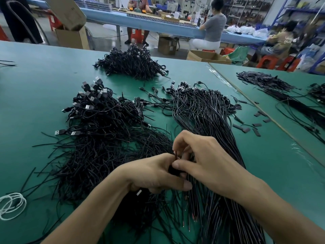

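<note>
Over the worktop [35, 95], at the cable heap [105, 164]: wire-end work in hand
Your left hand [154, 175] grips the cable [171, 170]; your right hand [207, 161] fingers [181, 164] pinch its red wire [175, 154]; next move likely needs steady alignment

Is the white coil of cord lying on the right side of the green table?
No, the white cord coil lies near the left edge of the green table.

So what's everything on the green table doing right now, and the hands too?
left hand: curled round a black cable
right hand: pinching that cable's thin end
cable: held between both hands
USB cable pile: tangled, lying loose
long cable bundle: laid side by side
white string: coiled in loops
black sleeve pieces: scattered flat
</note>
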Demonstrator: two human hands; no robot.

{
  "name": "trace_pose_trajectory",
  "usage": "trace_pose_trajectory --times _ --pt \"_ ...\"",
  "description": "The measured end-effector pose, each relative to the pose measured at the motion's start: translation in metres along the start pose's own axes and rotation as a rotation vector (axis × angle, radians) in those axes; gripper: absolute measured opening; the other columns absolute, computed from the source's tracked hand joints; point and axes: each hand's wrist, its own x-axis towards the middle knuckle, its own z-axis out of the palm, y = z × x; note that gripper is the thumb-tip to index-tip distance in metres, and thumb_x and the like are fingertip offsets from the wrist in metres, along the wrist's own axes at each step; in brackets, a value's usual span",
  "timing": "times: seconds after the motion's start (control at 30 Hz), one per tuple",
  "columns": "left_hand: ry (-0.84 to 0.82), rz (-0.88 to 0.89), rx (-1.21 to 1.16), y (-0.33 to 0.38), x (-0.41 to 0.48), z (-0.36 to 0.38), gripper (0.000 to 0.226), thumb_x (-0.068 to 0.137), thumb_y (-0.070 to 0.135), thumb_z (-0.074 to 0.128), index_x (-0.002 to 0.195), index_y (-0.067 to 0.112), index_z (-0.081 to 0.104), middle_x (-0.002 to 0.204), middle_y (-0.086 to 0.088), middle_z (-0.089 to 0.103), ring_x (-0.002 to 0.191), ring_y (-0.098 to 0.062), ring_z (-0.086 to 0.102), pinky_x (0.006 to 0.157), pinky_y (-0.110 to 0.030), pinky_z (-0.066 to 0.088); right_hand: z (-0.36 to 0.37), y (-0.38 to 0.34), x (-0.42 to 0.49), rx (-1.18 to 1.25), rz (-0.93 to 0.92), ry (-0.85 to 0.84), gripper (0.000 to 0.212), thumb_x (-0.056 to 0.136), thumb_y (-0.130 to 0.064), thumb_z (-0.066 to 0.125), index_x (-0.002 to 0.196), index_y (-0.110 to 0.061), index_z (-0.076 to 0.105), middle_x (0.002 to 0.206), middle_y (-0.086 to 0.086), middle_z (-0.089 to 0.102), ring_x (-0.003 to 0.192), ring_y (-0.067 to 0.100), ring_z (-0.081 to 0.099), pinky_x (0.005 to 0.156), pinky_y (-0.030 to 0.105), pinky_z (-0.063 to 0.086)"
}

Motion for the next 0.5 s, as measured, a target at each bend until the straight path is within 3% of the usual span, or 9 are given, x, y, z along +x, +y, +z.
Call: trace_pose_trajectory --times 0.1,0.2,0.33,0.5 --pt "-0.022 -0.025 0.026 -0.002 0.003 0.004 0.041 0.091 0.026 0.065 0.088 -0.010 0.046 0.069 -0.015 0.036 0.048 -0.021 0.026 0.038 -0.027 0.025 0.000 -0.003 -0.002 -0.048 -0.001 -0.038 0.024 0.086 -0.026 0.073 0.101 -0.036 0.057 0.089 -0.017 0.060 0.088 0.002 0.058 0.078 0.022 0.050" --pt "0.037 -0.049 0.021 -0.002 0.004 0.004 0.032 0.084 0.031 0.068 0.089 0.004 0.051 0.072 -0.012 0.036 0.050 -0.015 0.030 0.038 -0.024 0.027 0.001 -0.009 -0.005 -0.131 -0.014 0.011 0.015 0.085 -0.025 0.071 0.092 -0.033 0.060 0.085 -0.017 0.059 0.086 0.002 0.056 0.080 0.029 0.050" --pt "0.086 -0.035 -0.021 -0.002 0.006 0.008 0.013 0.080 0.028 0.067 0.077 0.025 0.055 0.065 0.000 0.037 0.046 -0.009 0.033 0.037 -0.021 0.028 0.004 -0.013 -0.004 -0.151 0.019 0.035 0.012 0.087 -0.025 0.069 0.092 -0.031 0.061 0.084 -0.016 0.061 0.084 0.003 0.058 0.079 0.031 0.051" --pt "0.180 0.013 -0.080 -0.002 0.009 0.009 0.016 0.091 0.014 0.061 0.077 0.020 0.058 0.059 0.004 0.037 0.044 -0.008 0.033 0.037 -0.018 0.030 0.005 -0.012 0.000 -0.134 0.013 0.043 0.017 0.092 -0.020 0.064 0.095 -0.032 0.053 0.084 -0.014 0.059 0.083 0.006 0.057 0.076 0.030 0.049"
